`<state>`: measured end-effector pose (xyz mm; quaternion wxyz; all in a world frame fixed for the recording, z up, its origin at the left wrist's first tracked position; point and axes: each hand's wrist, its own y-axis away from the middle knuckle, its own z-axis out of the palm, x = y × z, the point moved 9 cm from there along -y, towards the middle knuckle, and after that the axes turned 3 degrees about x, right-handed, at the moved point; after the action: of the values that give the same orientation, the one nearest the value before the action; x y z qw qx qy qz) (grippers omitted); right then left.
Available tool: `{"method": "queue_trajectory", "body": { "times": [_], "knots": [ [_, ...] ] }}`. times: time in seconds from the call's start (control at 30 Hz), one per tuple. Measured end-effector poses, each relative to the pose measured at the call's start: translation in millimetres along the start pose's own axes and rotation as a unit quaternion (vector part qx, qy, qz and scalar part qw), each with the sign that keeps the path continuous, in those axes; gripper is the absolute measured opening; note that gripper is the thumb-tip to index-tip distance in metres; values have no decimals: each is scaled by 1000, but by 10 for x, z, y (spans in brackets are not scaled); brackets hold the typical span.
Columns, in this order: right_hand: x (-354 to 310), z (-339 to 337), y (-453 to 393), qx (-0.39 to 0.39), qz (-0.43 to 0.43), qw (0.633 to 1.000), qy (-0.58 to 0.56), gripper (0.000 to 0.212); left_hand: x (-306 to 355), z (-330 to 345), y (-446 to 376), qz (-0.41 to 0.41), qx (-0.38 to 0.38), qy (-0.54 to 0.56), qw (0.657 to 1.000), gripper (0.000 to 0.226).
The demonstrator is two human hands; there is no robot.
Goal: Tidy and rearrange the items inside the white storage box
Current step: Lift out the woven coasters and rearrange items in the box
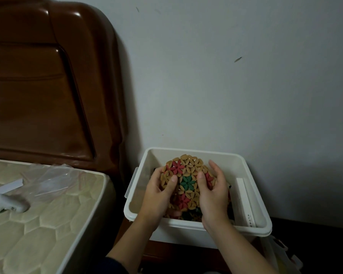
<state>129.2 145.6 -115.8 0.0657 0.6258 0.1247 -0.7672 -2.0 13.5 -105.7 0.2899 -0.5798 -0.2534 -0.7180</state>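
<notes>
Seen from the head camera, both hands grip a round mat of wooden petals, tilted up over the white storage box. The left hand curls round its left edge, the right hand round its right, thumbs on the face. More patterned mats lie beneath in the box, beside a slim white carton along its right wall. On the mattress to the left rest a white controller and clear plastic wrap.
</notes>
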Motion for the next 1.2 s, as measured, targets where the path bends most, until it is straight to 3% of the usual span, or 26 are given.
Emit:
{"method": "queue_trajectory", "body": {
  "times": [0.53,0.87,1.2],
  "knots": [
    [-172,44,100,-8,-72,986,153,36,-63,71,34,-36,-54,-31,997,19],
    [-194,108,123,-43,-81,979,180,33,-99,61,18,-38,-51,-36,997,17],
    [-336,35,136,2,-138,975,172,15,-105,63,15,-38,-43,-57,997,17]
  ]
}}
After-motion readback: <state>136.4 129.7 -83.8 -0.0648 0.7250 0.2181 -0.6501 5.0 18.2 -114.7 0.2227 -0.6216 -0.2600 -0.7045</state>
